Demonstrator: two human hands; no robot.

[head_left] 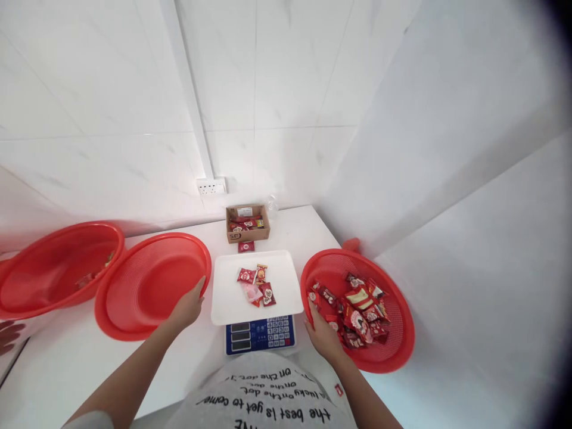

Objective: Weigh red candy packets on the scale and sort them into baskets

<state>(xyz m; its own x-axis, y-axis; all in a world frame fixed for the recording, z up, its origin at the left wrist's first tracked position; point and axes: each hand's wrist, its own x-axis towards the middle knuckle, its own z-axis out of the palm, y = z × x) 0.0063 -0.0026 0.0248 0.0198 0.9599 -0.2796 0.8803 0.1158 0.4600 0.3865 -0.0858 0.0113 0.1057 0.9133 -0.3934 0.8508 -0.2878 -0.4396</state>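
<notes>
My left hand [188, 307] is closed on the right edge of a round red plastic basket [117, 285], thumb over the rim; no candy shows inside it. My right hand [322, 335] grips the left rim of another red basket [404, 333], which holds a heap of wrapped candies [358, 322]. Its fingers under the rim are partly hidden. Between the hands is a digital scale [260, 335] with a white tray [227, 298] on top. Several small packets, mostly red, lie on the tray, among them a dark red candy packet [267, 294].
Behind the tray stands a small cardboard box [241, 236] of packets, with one red packet [246, 246] before it and a clear plastic item [271, 206] beside it. A third red basket [40, 298] and another person's hand [9, 336] are at far left. Walls bound the table [58, 369].
</notes>
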